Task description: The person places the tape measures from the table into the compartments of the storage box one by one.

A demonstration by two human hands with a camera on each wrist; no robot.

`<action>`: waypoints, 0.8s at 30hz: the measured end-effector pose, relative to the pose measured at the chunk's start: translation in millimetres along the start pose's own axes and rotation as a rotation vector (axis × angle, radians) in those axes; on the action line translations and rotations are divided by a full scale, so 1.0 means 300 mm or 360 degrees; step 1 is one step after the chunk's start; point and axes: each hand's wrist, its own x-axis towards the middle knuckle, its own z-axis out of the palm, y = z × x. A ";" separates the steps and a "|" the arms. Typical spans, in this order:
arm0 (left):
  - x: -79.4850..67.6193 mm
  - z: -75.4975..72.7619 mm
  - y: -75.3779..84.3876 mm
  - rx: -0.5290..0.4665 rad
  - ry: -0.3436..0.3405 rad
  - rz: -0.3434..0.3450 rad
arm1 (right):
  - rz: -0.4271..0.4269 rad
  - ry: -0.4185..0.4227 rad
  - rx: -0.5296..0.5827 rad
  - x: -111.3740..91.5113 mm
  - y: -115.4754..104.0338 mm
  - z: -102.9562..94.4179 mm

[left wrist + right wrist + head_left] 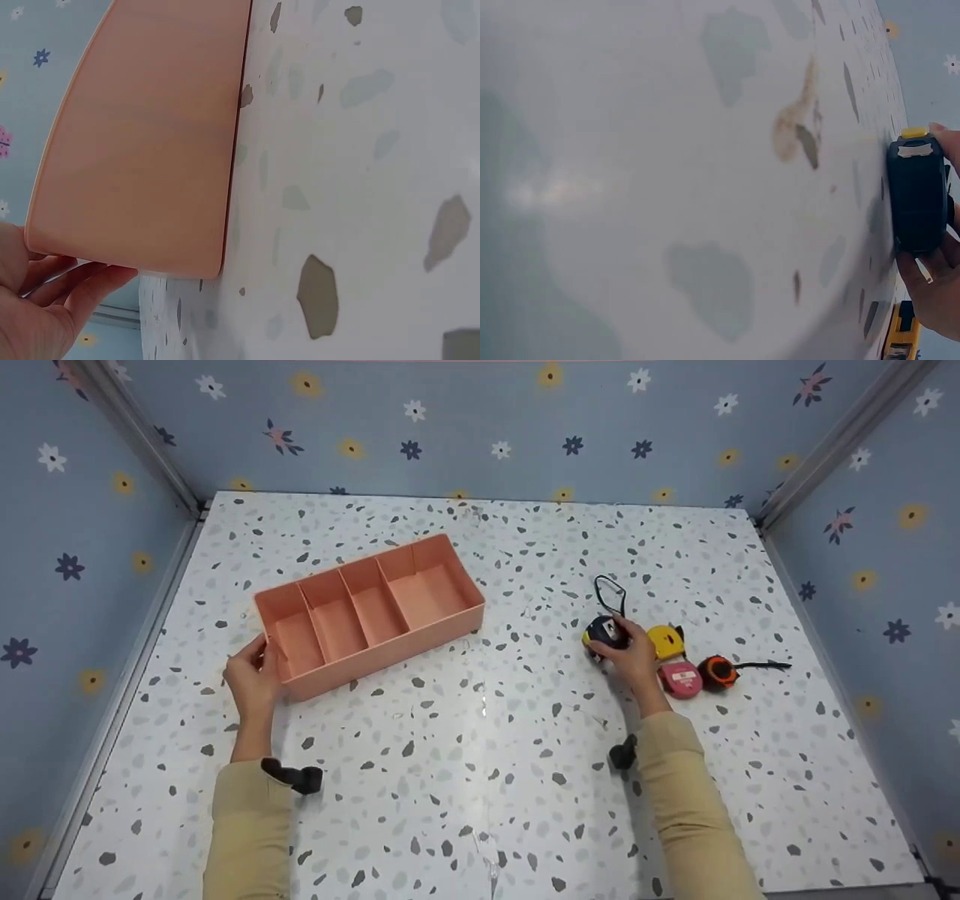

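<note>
A salmon-pink organizer box [386,649] with several compartments stands at an angle on the left half of the table. At its left end my left hand [253,679] holds the end wall, and the left wrist view shows the fingers [97,289] against that wall by the corner. My right hand [628,656] grips a dark blue tape measure [606,634] with a yellow part and a black wrist loop. In the right wrist view, thumb and fingers hold the tape measure [917,199] from both ends, close to the table.
Right of my right hand lie a yellow tape measure [665,642], a pink tape measure [681,680] and an orange-and-black tape measure [718,671] with a black strap. The speckled white table [465,750] is bordered by blue flowered panels [480,427] at the back and sides.
</note>
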 end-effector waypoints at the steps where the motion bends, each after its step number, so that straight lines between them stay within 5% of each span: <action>1: 0.001 0.004 -0.001 -0.0003 0.0000 0.0008 | -0.0005 -0.0001 0.0002 0.000 0.000 0.000; 8: -0.007 0.029 0.005 -0.0001 -0.0024 -0.0016 | -0.0006 0.0016 -0.0020 -0.001 0.000 0.002; 15: -0.009 0.048 0.008 -0.0041 -0.0040 0.0126 | -0.0002 0.0015 -0.0003 0.001 0.002 0.000; 24: -0.014 0.077 0.023 -0.0036 -0.0111 0.0040 | 0.0024 0.0010 -0.0025 0.006 0.006 0.001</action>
